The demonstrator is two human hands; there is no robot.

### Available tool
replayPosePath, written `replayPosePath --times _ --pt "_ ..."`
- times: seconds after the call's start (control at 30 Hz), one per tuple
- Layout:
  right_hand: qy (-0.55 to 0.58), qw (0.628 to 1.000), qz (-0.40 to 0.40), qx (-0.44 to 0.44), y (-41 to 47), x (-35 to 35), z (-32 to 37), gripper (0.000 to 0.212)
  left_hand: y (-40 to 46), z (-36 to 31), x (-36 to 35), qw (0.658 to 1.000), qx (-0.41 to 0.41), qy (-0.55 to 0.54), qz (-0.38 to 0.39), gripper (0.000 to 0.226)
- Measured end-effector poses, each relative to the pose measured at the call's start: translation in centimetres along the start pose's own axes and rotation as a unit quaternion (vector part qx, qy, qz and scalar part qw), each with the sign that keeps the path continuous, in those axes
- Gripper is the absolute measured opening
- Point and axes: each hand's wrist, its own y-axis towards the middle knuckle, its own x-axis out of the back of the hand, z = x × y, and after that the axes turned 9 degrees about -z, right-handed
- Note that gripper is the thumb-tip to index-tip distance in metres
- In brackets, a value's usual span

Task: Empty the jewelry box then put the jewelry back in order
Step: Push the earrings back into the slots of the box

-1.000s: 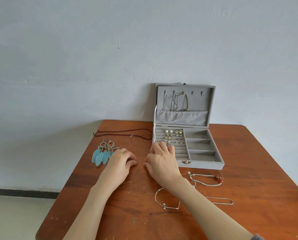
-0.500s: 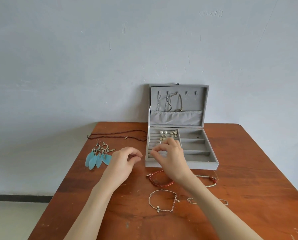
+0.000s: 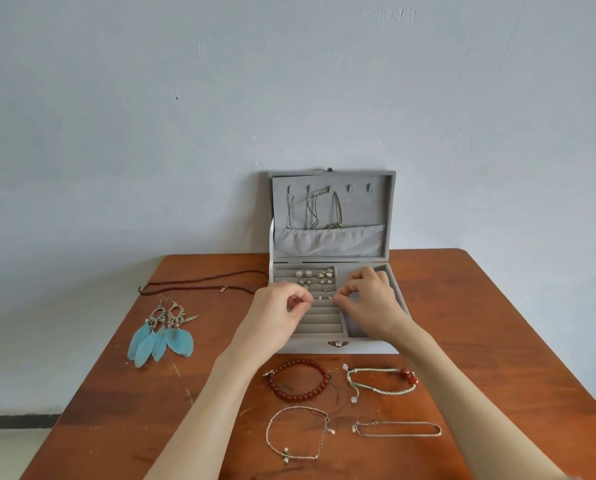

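The grey jewelry box (image 3: 369,346) stands open at the back middle of the wooden table (image 3: 480,323). Thin necklaces (image 3: 310,209) hang inside its upright lid. Several stud earrings (image 3: 319,277) sit in the ring rolls on its left side. My left hand (image 3: 279,313) and right hand (image 3: 371,299) hover over those rolls, facing each other. Each has thumb and fingertips pinched together as if on a tiny stud, which is too small to make out. Two small studs (image 3: 324,297) lie between the hands.
In front of the box lie a red bead bracelet (image 3: 298,397), a green cord bracelet (image 3: 381,370), a silver charm bracelet (image 3: 300,457) and a silver chain bracelet (image 3: 396,434). Blue feather earrings (image 3: 161,341) and a dark bead necklace (image 3: 203,281) lie at the left.
Both hands rose from the table in front of the box and moved over the ring rolls, fingers now pinched. The red bracelet they covered is in sight.
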Motion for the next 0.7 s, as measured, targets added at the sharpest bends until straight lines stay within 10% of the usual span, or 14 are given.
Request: replayPosePath --times 0.7 --pt "-0.105 0.984 0.109 0.091 1.9 0.4 0.5 0.023 1.4 0.4 -1.1 1.000 -0.019 0.018 0.005 0.010"
